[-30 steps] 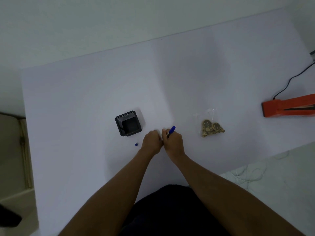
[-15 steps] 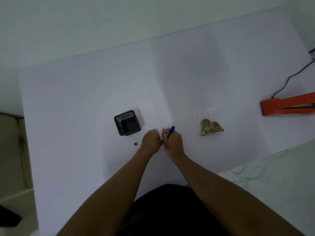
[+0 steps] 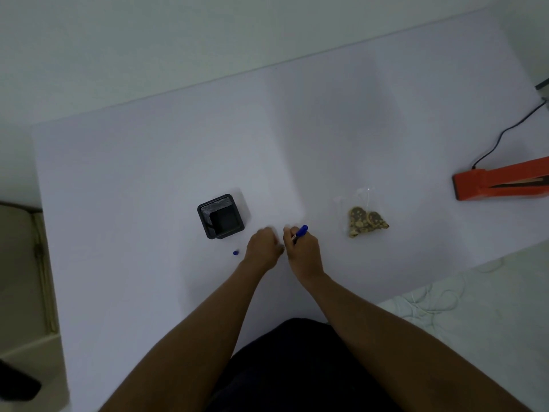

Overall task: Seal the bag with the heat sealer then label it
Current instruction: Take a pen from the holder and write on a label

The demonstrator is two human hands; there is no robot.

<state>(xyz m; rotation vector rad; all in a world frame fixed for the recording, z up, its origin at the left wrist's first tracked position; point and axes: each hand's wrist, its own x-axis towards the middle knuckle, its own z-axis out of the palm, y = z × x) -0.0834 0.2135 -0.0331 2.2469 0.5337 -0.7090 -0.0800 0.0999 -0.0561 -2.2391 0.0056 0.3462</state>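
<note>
A white tabletop (image 3: 148,173) is seen from above, and on it, left of centre, a square black mesh pen holder (image 3: 220,216) stands upright; nothing can be made out inside it beyond its dark floor. Just in front of the holder and slightly to its right, a small blue pen cap (image 3: 236,252) lies alone on the surface. Beside the cap, the left hand (image 3: 263,248) is pressed knuckles-up against the table with its fingers curled under; whether anything is pinned beneath it cannot be told. Touching or nearly touching it, the right hand (image 3: 303,251) is closed around a blue-bodied pen (image 3: 300,233), whose upper end juts out above the knuckles while its tip is hidden between the two hands. Further right, well apart from both hands, a small clear plastic bag (image 3: 364,215) lies flat, and brown round biscuits (image 3: 367,223) are gathered in its lower part; whether its top is sealed cannot be judged. At the far right edge an orange heat sealer (image 3: 499,184) rests with its arm slightly raised, cut off by the frame, and a black power cord (image 3: 502,135) runs from its rear end toward the upper right corner.
</note>
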